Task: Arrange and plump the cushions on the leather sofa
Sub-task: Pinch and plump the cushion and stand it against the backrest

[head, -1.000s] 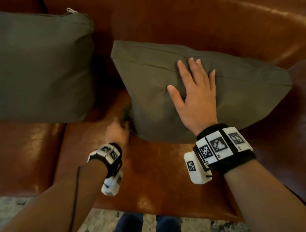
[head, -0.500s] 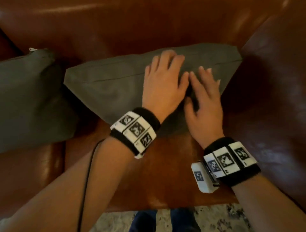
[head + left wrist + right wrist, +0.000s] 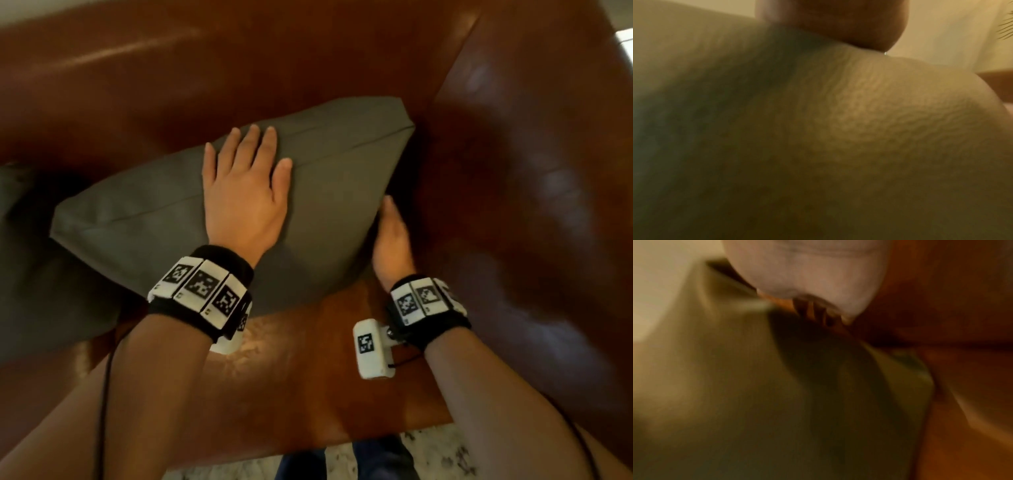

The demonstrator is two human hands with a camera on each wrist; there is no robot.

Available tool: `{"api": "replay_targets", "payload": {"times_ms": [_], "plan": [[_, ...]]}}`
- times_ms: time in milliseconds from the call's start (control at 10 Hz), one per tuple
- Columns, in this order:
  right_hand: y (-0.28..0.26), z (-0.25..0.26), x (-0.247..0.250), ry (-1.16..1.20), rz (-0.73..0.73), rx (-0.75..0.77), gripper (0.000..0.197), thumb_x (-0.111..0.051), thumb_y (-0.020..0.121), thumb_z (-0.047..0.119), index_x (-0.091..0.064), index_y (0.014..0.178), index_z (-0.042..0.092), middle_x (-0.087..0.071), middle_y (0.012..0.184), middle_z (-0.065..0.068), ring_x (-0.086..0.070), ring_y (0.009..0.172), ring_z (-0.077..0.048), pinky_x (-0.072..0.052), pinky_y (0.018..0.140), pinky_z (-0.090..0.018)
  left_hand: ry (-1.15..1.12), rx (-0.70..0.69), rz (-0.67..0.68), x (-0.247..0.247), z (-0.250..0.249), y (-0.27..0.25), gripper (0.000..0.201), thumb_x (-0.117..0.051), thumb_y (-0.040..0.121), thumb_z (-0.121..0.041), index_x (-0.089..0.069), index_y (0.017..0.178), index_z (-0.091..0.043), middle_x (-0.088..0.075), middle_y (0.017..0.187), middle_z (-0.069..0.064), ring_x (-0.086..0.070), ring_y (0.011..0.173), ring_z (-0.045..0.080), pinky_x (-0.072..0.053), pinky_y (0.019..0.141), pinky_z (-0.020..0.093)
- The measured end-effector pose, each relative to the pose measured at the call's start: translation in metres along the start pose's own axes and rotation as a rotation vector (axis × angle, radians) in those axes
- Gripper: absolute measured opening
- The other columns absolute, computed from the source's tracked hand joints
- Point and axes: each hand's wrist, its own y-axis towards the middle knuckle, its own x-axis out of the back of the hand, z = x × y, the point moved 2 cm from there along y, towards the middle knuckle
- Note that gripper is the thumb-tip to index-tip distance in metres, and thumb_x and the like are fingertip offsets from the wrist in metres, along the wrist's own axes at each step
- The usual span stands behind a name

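Green cushion (image 3: 329, 178) under flat, straight-fingered left hand (image 3: 245, 192), right hand (image 3: 392, 236) at its right edge, grip unclear.

At the bottom edge of my head view I see a strip of pale speckled floor (image 3: 431, 448), and dark blue trouser legs (image 3: 376, 459) stand on it at bottom centre. 2 black bands carry white squares with black patterns: one band (image 3: 202, 291) left of centre, the other band (image 3: 424, 301) right of centre. A white box (image 3: 370, 346) with 1 such square hangs just beside the right one. A thin black cable (image 3: 102, 394) runs down the lower left. In the left wrist view, a cream wall (image 3: 941, 24) fills the upper right, with blurred plant leaves (image 3: 1006, 29) at the edge.
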Motion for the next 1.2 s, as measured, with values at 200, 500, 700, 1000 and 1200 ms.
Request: {"api": "replay_targets", "payload": {"times_ms": [200,500,700,1000,1200], "plan": [[-0.02,-0.07,-0.01,-0.038,0.034,-0.435,0.052,-0.024,0.104,0.048,-0.034,0.15,0.026,-0.036,0.155,0.001,-0.031,0.143,-0.02,-0.024,0.115,-0.033,-0.026,0.011,-0.006,0.001,0.012,0.003,0.056,-0.021,0.101,-0.045,-0.037,0.148,-0.019,-0.039,0.153,0.005,-0.027,0.145,0.023,-0.009,0.12,0.046],[0.023,-0.107,-0.002,0.165,-0.077,-0.908,0.05,-0.055,0.091,0.051,-0.055,0.122,0.013,-0.06,0.116,-0.009,-0.06,0.11,-0.034,-0.052,0.09,-0.043,-0.041,0.016,-0.041,0.002,0.013,0.001,0.055,-0.024,0.101,-0.046,-0.042,0.146,-0.019,-0.044,0.15,0.003,-0.031,0.143,0.022,-0.013,0.12,0.046],[0.032,-0.114,0.003,-0.324,-0.115,-0.638,0.035,-0.059,0.094,0.031,-0.065,0.116,0.004,-0.066,0.112,-0.016,-0.062,0.104,-0.035,-0.042,0.077,-0.031,-0.054,0.002,-0.06,0.001,0.008,-0.008,0.055,-0.026,0.101,-0.046,-0.044,0.145,-0.018,-0.046,0.148,0.003,-0.032,0.143,0.023,-0.014,0.12,0.046],[-0.016,-0.049,-0.001,-0.111,-0.289,0.033,0.045,-0.032,0.105,0.034,-0.041,0.145,0.016,-0.042,0.148,-0.002,-0.039,0.136,-0.012,-0.031,0.105,-0.014,-0.037,0.014,-0.079,-0.001,0.004,-0.01,0.054,-0.026,0.102,-0.045,-0.044,0.144,-0.018,-0.047,0.147,0.004,-0.033,0.142,0.024,-0.014,0.12,0.046],[-0.018,-0.049,-0.045,0.113,-0.235,0.074,0.046,-0.025,0.103,0.042,-0.033,0.147,0.03,-0.034,0.153,0.01,-0.029,0.143,-0.008,-0.024,0.119,-0.041,-0.023,0.012,-0.069,-0.005,0.0,-0.008,0.054,-0.025,0.102,-0.046,-0.043,0.145,-0.018,-0.047,0.147,0.005,-0.032,0.143,0.025,-0.013,0.12,0.047]]}}
